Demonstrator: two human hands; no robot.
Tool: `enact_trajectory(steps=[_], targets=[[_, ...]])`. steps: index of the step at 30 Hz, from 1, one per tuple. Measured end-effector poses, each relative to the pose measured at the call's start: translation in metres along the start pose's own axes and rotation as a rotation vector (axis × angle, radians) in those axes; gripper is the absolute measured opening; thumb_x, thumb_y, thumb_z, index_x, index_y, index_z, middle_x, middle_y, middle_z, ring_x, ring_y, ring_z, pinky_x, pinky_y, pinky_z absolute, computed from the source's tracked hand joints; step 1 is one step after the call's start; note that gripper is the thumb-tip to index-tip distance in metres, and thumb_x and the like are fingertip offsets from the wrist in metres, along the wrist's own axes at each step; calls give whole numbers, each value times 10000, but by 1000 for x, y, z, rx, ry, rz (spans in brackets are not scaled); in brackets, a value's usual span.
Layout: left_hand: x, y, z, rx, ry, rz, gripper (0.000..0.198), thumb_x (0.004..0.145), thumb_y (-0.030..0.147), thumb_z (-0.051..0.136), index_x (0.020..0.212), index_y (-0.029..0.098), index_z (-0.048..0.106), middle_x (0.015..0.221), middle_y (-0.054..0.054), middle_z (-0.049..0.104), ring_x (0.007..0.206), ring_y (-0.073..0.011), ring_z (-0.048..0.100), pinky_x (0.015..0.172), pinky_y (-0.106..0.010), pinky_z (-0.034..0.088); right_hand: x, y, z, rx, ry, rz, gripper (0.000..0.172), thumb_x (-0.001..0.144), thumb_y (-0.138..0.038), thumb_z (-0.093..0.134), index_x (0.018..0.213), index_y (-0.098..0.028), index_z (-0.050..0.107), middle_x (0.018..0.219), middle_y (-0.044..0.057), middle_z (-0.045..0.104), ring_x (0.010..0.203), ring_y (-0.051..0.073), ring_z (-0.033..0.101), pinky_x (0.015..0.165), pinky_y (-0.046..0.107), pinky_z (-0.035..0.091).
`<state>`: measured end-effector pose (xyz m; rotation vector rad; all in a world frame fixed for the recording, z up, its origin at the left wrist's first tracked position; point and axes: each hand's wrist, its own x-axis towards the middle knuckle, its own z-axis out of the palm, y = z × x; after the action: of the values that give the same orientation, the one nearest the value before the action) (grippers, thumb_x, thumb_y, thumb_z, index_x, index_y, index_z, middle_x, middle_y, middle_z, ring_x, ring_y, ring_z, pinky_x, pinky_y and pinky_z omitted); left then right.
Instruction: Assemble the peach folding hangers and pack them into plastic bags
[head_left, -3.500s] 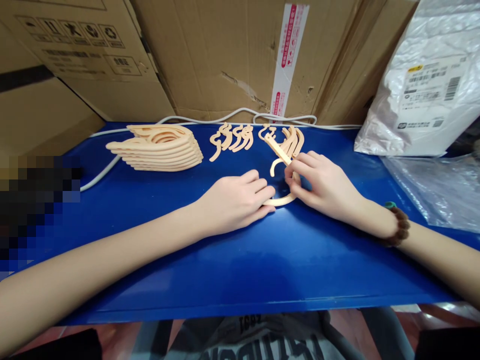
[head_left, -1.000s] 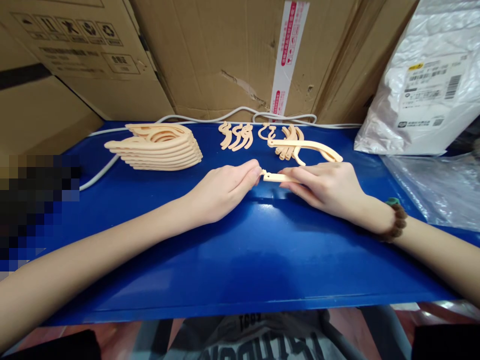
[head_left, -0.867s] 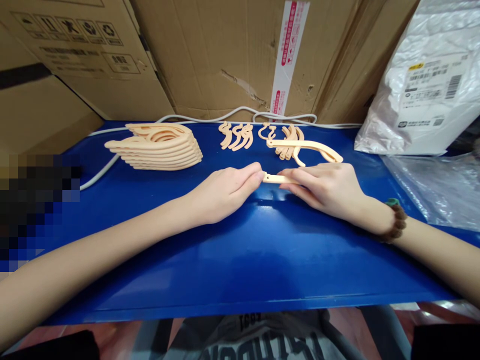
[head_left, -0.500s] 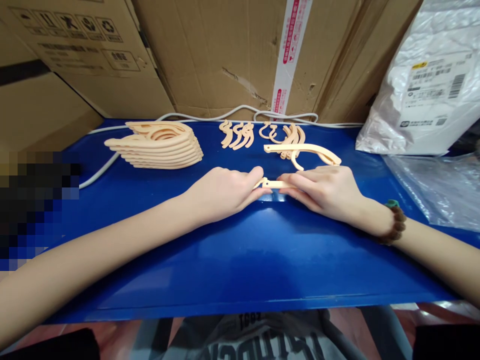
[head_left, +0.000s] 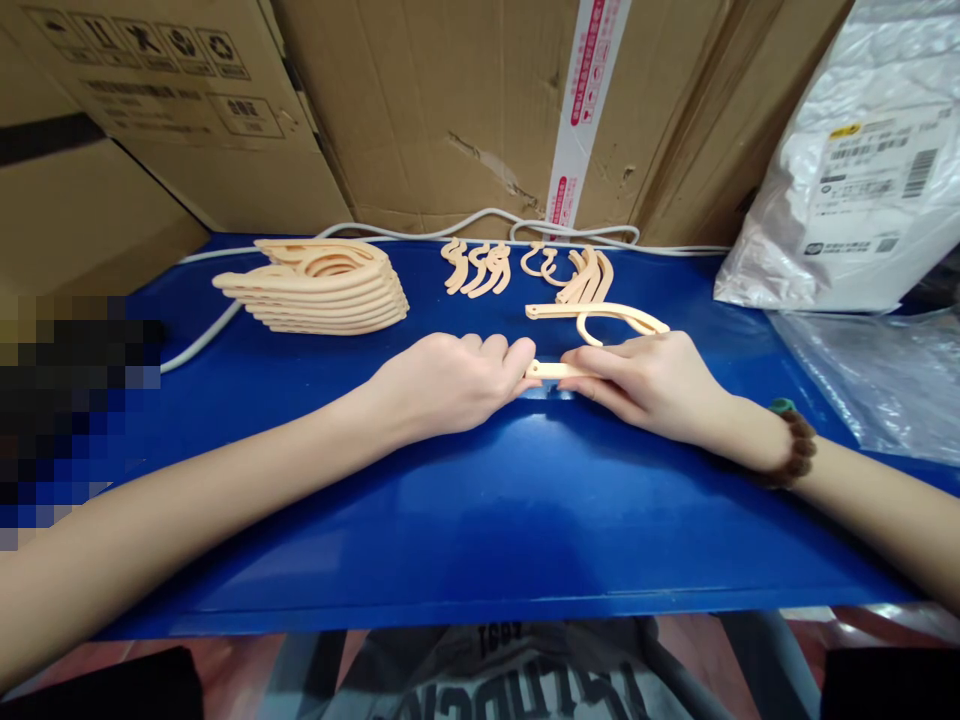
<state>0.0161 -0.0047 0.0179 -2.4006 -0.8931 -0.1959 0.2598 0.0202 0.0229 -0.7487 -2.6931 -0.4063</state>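
A cream plastic folding hanger [head_left: 553, 370] is held low over the table, between my two hands. My right hand [head_left: 649, 380] is closed round its right part, fingers above and thumb side below. A second long arm of the hanger [head_left: 577, 312] slants out beyond that hand, with a curved hook [head_left: 587, 330] beneath it. My left hand [head_left: 457, 385] is closed in a pinch at the hanger's left end, by a small round hole. Its fingers cover whatever part lies between them.
Stacked cream hangers [head_left: 322, 305] lie at the back left. Several small curved pieces [head_left: 476, 270], loose hooks [head_left: 540, 262] and curved arms [head_left: 589, 275] lie along the back. Behind are a white cable [head_left: 480, 218] and cardboard boxes [head_left: 450, 100]; a white parcel bag [head_left: 847, 200] stands right.
My left fingers have closed further over the hanger's end, hiding the small part that showed there. The hanger's far arm has tipped slightly lower and to the left.
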Motion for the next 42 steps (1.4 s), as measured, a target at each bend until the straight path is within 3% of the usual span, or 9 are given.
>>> enact_trajectory(steps=[5, 12, 19, 23, 28, 31, 34, 42], targets=[[0, -1, -2, -21, 41, 2, 381, 1039, 316, 343, 762, 178, 565, 608, -58, 595, 525, -199, 593, 445, -314, 205, 0, 3, 3, 49, 12, -19, 424, 1063, -452, 389, 966, -189, 707, 688, 2, 722, 576, 116, 633, 532, 260, 292], [-5, 1, 8, -184, 91, -94, 322, 1016, 358, 400, 814, 174, 571, 645, -29, 655, 532, -163, 609, 457, -280, 230, -2, 3, 5, -18, 48, -38, 383, 1060, -421, 415, 984, -187, 709, 742, 9, 745, 608, 124, 644, 543, 273, 297], [-4, -2, 2, -215, 103, -6, 400, 1035, 391, 367, 747, 180, 546, 591, -14, 614, 495, -147, 575, 456, -275, 221, 1, 11, 2, -22, 61, -116, 403, 1039, -475, 438, 961, -184, 706, 746, 28, 715, 657, 160, 604, 643, 303, 385], [-3, 0, -1, -172, 71, -122, 423, 1044, 402, 337, 777, 179, 578, 612, -36, 636, 523, -157, 593, 453, -278, 201, 3, 21, -6, -49, 172, 57, 470, 986, -603, 446, 994, -208, 700, 954, 102, 724, 906, 270, 618, 803, 421, 424], [-3, 2, -2, -142, 76, -201, 433, 1047, 409, 335, 807, 175, 610, 617, -48, 642, 531, -171, 593, 446, -281, 202, 5, 27, -9, 32, 242, 300, 353, 1017, -450, 429, 987, -237, 709, 1210, 140, 662, 1073, 329, 586, 911, 521, 442], [-2, 1, -3, -89, 123, -153, 425, 1044, 390, 352, 791, 170, 615, 592, -45, 615, 511, -175, 572, 441, -292, 199, 5, 31, -2, 102, 254, 358, 305, 1005, -412, 465, 993, -229, 708, 1277, 146, 639, 1127, 328, 588, 935, 513, 454], [-2, -1, -1, -51, 168, -55, 387, 1029, 356, 380, 776, 175, 611, 606, -38, 611, 527, -174, 565, 445, -308, 214, 3, 37, 4, 168, 211, 396, 259, 991, -355, 491, 1036, -217, 706, 1171, 132, 683, 1041, 297, 627, 877, 461, 480], [-2, -5, 7, -175, 112, 286, 176, 898, 202, 453, 828, 186, 613, 718, -44, 644, 697, -206, 602, 557, -325, 439, 4, 32, 7, -8, 66, 202, 287, 952, -158, 413, 1063, -199, 674, 1043, 111, 685, 881, 264, 554, 763, 397, 399]])
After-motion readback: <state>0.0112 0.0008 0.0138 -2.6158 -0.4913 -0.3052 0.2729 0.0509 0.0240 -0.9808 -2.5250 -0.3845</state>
